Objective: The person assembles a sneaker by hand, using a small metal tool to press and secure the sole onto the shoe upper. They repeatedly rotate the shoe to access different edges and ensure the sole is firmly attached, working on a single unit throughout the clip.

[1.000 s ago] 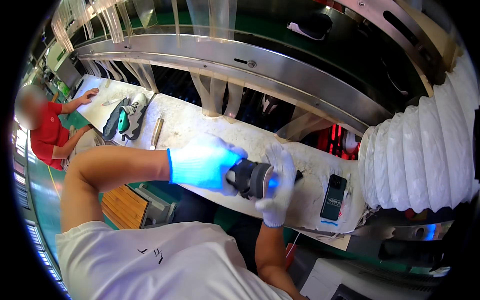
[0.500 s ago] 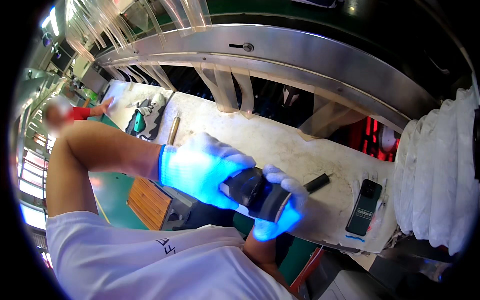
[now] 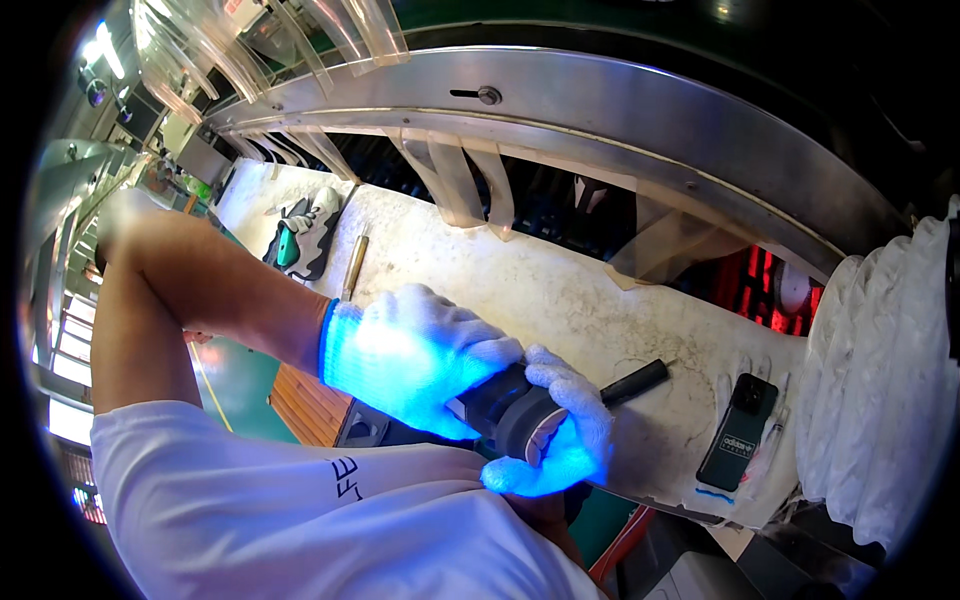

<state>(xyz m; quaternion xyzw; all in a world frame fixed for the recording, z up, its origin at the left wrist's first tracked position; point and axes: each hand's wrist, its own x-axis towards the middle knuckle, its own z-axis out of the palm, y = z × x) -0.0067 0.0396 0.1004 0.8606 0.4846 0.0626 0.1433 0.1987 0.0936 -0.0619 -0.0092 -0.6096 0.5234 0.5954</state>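
Observation:
Both my hands wear white knit gloves, tinted bright blue by light. My left hand (image 3: 415,350) comes in from the left and is closed round one end of a black shoe (image 3: 500,400). My right hand (image 3: 575,425) wraps the other end, its fingers curled over the top and thumb side underneath. The shoe is held in the air at the bench's near edge, tilted, with a rounded, pale-edged end facing me. Much of it is hidden by the gloves. Just beyond my right hand, a black-handled tool (image 3: 637,382) lies on the bench.
On the white worn bench (image 3: 430,255) lie a grey-white shoe (image 3: 303,235) with a teal part, a brass-coloured slim tool (image 3: 355,265) and a dark phone (image 3: 738,430) on a pale glove. Behind runs a metal machine frame (image 3: 600,115) with clear strips (image 3: 455,175). White ducting (image 3: 870,390) stands right.
My hands have turned the black shoe, so its rounded end faces me more. The right hand has shifted round it. The co-worker's red sleeve at the left has gone from sight.

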